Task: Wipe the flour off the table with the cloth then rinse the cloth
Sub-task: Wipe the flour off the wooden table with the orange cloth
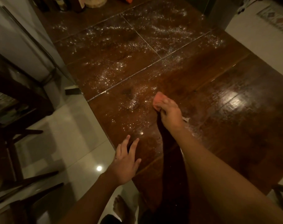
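Gripping the bunched cloth [158, 101], right hand [170, 113] should press flat and sweep toward eleven o'clock, gathering flour [115, 68]; left hand [127, 162] braces the table [234, 135], fingers spread.

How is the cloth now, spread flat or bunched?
Bunched: the cloth is a small wad gripped by the right hand on the table.

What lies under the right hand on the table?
A pink cloth, held by the right hand; its far end sticks out. The table surface beneath the cloth is covered and cannot be seen.
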